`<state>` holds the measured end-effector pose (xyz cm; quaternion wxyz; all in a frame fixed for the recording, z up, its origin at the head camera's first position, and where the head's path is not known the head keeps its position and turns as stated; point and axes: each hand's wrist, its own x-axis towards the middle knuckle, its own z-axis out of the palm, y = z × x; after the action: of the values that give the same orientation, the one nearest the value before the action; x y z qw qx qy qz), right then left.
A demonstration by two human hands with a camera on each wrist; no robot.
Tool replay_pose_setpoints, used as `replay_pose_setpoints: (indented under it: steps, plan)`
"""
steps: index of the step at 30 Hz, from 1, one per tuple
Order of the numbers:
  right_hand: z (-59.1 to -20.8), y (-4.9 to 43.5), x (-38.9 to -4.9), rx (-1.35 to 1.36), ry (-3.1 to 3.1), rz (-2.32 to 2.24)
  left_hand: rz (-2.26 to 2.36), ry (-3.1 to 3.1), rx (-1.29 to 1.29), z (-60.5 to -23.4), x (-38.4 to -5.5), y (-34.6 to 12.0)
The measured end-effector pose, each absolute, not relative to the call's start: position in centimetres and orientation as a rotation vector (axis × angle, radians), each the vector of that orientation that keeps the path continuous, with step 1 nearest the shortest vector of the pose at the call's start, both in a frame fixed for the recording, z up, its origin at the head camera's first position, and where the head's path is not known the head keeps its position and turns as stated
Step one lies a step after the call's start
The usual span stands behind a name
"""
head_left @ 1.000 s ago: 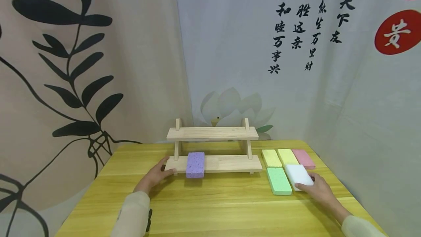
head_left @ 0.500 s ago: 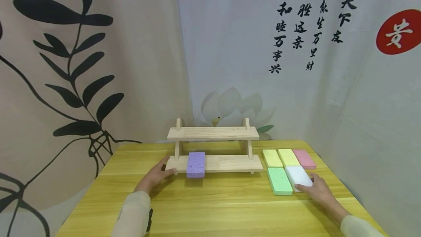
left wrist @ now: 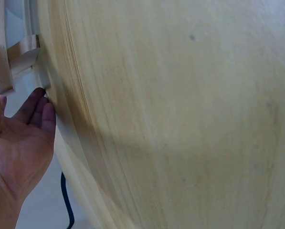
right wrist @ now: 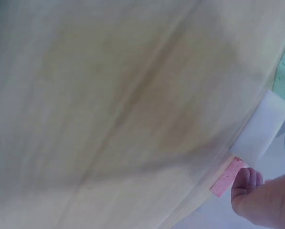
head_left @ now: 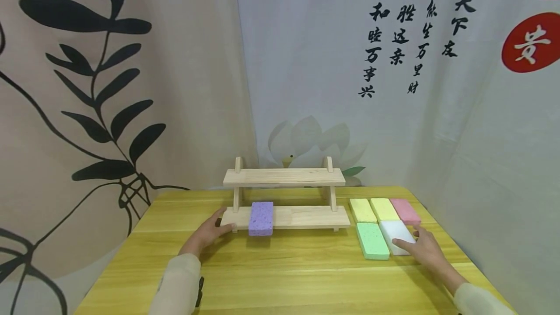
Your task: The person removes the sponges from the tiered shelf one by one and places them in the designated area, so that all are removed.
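A two-tier wooden display rack [head_left: 306, 218] stands at the back of the table. My left hand [head_left: 207, 232] grips the left end of its lower shelf, thumb in front and a finger behind; its other fingers hang loosely by the table in the left wrist view. A purple sponge [head_left: 261, 218] lies on that shelf, overhanging its front edge. On the right, a white sponge [head_left: 397, 237] lies flat on the table beside a green sponge [head_left: 373, 241]. My right hand [head_left: 426, 249] hovers over the white sponge's right side, thumb and fingers spread apart, holding nothing.
Behind the white and green sponges lie two yellow sponges [head_left: 362, 210] and a pink sponge [head_left: 405, 211], side by side. The wooden table [head_left: 297, 276] ends at a printed curtain [head_left: 197, 86] at the back and a pale curtain on the right.
The white sponge has dropped back slightly and now lies flat, lined up beside the green one. My right hand has let go of it and drawn back a little. The left hand stays put.
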<state>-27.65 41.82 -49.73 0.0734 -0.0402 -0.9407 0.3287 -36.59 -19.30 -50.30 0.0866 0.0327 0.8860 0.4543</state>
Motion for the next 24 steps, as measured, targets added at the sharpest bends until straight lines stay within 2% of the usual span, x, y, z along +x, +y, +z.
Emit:
replay_pose_setpoints:
  steps: [24]
  plan:
    - [-46.5, 36.3, -29.2, -0.091, -2.773, 1.181, 1.378, 2.639, 0.116, -50.5, -36.6, -19.4]
